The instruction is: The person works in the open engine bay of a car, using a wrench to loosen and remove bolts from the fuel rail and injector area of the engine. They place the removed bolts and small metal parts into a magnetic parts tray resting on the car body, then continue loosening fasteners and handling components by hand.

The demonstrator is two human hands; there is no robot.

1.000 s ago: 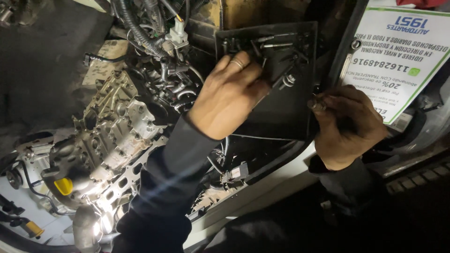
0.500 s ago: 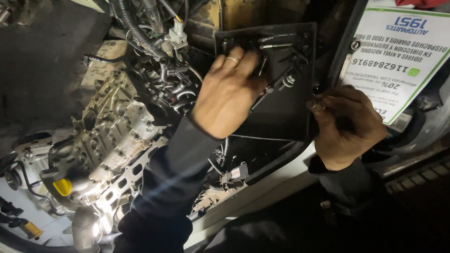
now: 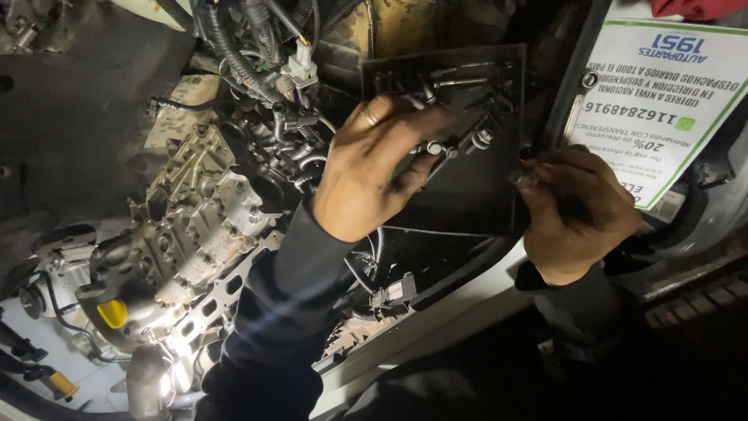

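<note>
A flat black tray (image 3: 467,199) is held up over an engine bay. Several loose metal bolts (image 3: 471,86) lie along its upper part. My left hand (image 3: 374,171), with a ring on one finger, lies across the tray's left side. Its thumb and fingers pinch a small bolt (image 3: 433,147) among the others. My right hand (image 3: 580,210) grips the tray's right edge, fingers curled around it. Both arms are in dark sleeves.
Below left lies a bare metal engine head (image 3: 195,214) with a yellow cap (image 3: 114,313) and a bright light near it. Black hoses and a white connector (image 3: 300,66) hang above. A white placard with a green border (image 3: 678,93) stands at right. A pale body edge (image 3: 436,312) runs under the tray.
My left hand's fingers have curled from pointing up the tray to reaching right among the bolts, closing on one. My right hand and the tray have stayed put.
</note>
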